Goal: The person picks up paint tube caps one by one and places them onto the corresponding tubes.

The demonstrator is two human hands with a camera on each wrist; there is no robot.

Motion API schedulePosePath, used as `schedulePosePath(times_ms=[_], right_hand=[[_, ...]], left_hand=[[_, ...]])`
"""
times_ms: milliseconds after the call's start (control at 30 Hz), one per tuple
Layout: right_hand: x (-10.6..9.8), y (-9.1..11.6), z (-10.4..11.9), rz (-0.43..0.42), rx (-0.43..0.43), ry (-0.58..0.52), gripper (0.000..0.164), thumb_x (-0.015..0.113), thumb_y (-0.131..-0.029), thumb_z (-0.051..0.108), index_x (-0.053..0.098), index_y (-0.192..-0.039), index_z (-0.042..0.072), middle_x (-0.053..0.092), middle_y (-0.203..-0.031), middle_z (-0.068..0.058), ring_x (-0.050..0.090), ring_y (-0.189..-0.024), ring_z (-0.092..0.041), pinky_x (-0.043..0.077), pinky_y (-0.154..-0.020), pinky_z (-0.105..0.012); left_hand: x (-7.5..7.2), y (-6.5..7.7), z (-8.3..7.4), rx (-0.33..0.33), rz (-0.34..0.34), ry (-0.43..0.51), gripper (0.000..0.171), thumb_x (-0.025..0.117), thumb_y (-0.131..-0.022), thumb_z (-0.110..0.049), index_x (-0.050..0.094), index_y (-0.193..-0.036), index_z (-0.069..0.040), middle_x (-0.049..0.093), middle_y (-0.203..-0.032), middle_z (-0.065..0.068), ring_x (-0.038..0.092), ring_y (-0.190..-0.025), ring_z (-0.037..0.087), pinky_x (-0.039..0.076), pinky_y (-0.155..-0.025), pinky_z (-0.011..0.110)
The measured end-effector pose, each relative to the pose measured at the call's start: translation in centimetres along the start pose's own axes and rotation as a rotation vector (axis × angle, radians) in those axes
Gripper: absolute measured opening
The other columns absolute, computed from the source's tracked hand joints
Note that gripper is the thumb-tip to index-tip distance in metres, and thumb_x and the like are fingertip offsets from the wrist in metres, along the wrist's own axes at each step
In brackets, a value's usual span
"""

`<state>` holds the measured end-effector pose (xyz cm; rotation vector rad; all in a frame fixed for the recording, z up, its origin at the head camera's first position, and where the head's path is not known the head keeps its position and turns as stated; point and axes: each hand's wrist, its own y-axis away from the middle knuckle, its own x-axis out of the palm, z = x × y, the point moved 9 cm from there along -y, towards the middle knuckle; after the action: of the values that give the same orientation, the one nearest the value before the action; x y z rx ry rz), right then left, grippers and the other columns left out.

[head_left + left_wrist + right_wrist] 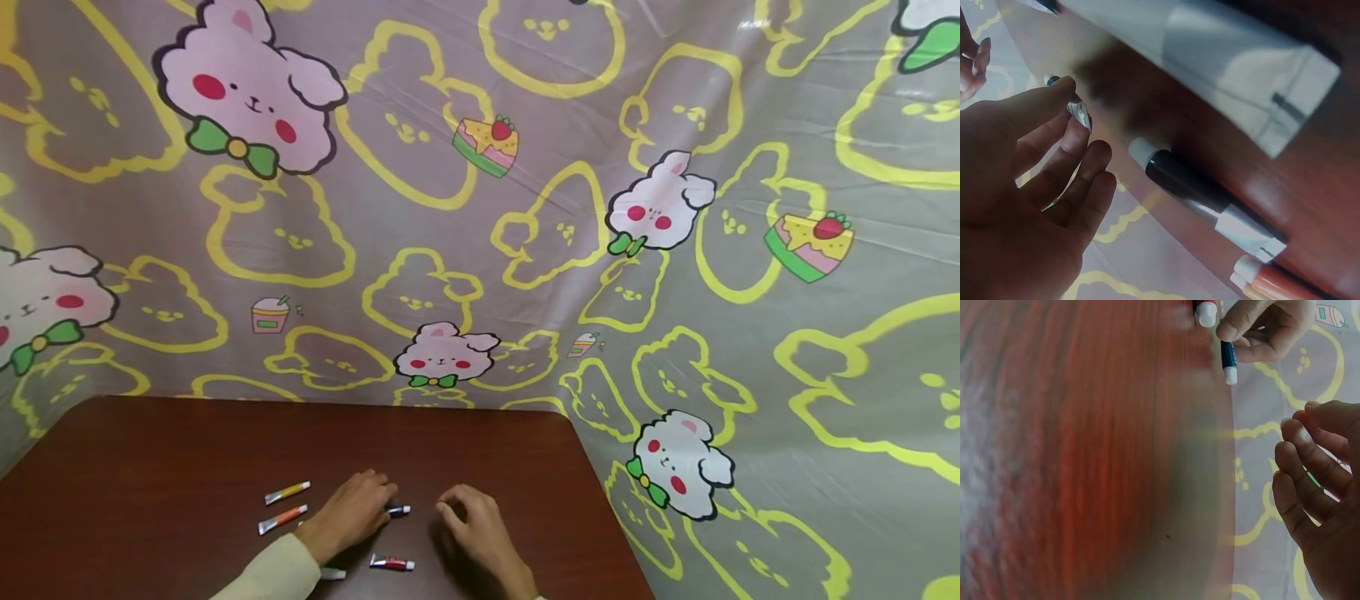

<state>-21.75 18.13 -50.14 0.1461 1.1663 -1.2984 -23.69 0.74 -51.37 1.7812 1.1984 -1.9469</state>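
Note:
Between thumb and fingertips, my left hand (356, 512) pinches a small dark blue paint tube (1229, 357) by its silvery end. The tube's white cap points toward my right hand (480, 527). My right hand holds nothing; its fingers are relaxed and slightly bent, to the right of the blue tube. Nearer to me lies a red paint tube (392, 563) with a white cap. In the left wrist view, a black paint tube (1188, 184) and a pale, whitish tube (1235, 75) lie beside my left hand; in the head view the left arm mostly covers the black one.
Left of my left hand, a yellow tube (287, 493) and an orange tube (282, 520) lie side by side on the dark brown table (180, 450). A curtain (420, 225) printed with cartoon rabbits surrounds the table's back and right edges.

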Motion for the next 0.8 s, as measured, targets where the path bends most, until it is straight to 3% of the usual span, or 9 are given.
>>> schedulePosePath(times_ms=[467,600,800], right_hand=[[-0.7,0.2,-0.7,-0.013,-0.008,0.038,0.006,0.078,-0.098,0.011,0.076,-0.096,0.016,0.077,-0.092,0.006,0.071,-0.086,-0.004,0.057,-0.078,-0.024],[-1.0,0.1,-0.9,0.003,0.010,0.045,0.005,0.077,-0.100,0.012,0.076,-0.097,0.016,0.078,-0.093,0.006,0.072,-0.087,-0.005,0.058,-0.079,-0.026],[-2.0,0.2,-1.6,0.047,0.073,0.028,0.009,0.071,-0.105,0.013,0.077,-0.102,0.009,0.080,-0.098,0.003,0.074,-0.091,-0.009,0.061,-0.080,-0.031]], left_hand=[[0.2,0.5,0.9,0.002,-0.042,-0.002,0.033,0.096,-0.076,-0.026,0.067,-0.090,-0.017,0.067,-0.084,-0.001,0.058,-0.075,0.021,0.048,-0.065,0.035],[-0.7,1.1,1.8,-0.020,-0.063,0.029,0.032,0.094,-0.079,-0.030,0.066,-0.089,-0.018,0.066,-0.084,-0.002,0.058,-0.076,0.020,0.047,-0.065,0.035],[-2.9,2.0,4.0,-0.106,-0.057,0.061,0.022,0.087,-0.089,-0.028,0.066,-0.089,-0.020,0.067,-0.085,-0.004,0.059,-0.078,0.020,0.050,-0.069,0.039]])
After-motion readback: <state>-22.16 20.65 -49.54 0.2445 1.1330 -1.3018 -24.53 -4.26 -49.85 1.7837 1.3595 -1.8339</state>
